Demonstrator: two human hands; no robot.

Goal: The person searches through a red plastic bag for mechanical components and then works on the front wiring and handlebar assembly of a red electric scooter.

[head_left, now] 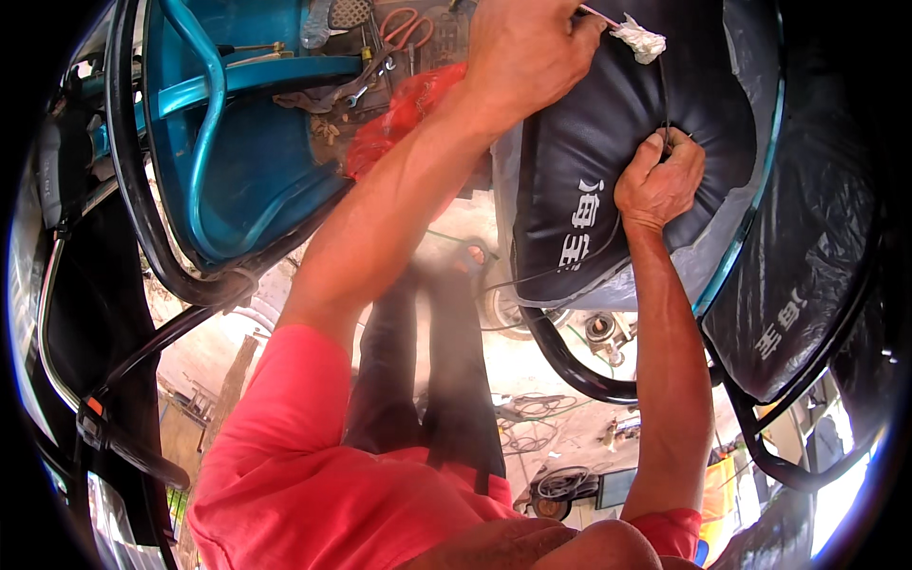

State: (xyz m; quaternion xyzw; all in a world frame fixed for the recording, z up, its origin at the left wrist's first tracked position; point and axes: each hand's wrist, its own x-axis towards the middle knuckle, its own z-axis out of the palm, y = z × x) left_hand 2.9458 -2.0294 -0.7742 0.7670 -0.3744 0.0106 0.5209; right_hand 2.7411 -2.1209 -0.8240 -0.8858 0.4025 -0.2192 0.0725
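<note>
A bright, cluttered workshop floor (551, 432) stretches below, strewn with coiled cables (567, 483) and metal parts. At the left stands a blue metal body (247, 171) edged by black tubing, with hand tools such as the orange-handled scissors (407, 27) lying at its top right, near a red plastic bag (404, 116). Next comes the left hand (532, 57), partly cut off by the upper edge; its thumb and forefinger look clamped on a thin stick (598, 15), tipped with a crumpled white wad (639, 41) over the black padded seat (570, 142). That seat, the piece being worked on, lies right of centre, its middle bare and translucent plastic (616, 293) left around its edges, so the uncovering seems only partly done. Farther right, the right hand (662, 180) presses into a puckered hollow, fingers together, apparently pinching a dark strand (665, 100). The gathers suggest the cover is drawn in but not yet finished there. At far right, a second seat (798, 275) remains wrapped, seemingly untouched.
</note>
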